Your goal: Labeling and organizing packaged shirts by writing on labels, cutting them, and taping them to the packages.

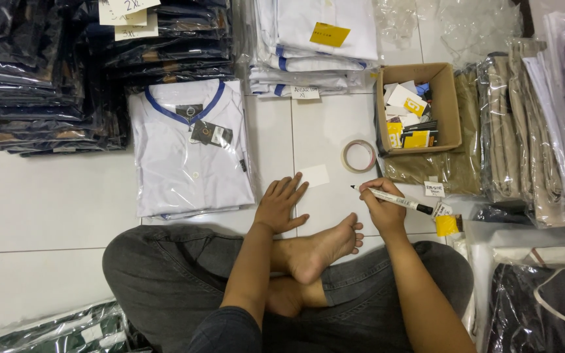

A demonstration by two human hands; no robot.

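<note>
White tiled floor (40,216) under everything. Top left: tall stacks of dark bagged garments (40,78) with paper size slips on top. Top centre: pile of white bagged shirts (315,39), yellow tag on the uppermost. Right edge: upright packs of khaki garments (511,124), white bagged ones beyond, dark bagged item (544,301) at lower right. Bottom centre: crossed legs in grey trousers (165,274), bare foot (322,248) pointing right.

Single folded white shirt (188,153) in clear bag, blue collar trim, dark hang tag, flat on the tiles just left of the left hand.

Cardboard box (449,98) upper right, full of yellow, white and black tags. Resting partly on khaki packs.

Left hand (281,204): open, fingers spread, palm down on the tile, fingertips next to a small blank white label (314,175); touching or not, cannot tell. Nothing held.

Right hand (382,208): closed around a marker (393,198), white barrel, black cap end toward the right, tip pointing left toward the label but short of it, apart.

Roll of clear tape (359,156) flat on the tile, between label and box, just right of the label.

Small yellow piece (448,225) near the marker's cap end, right of the right hand.
</note>
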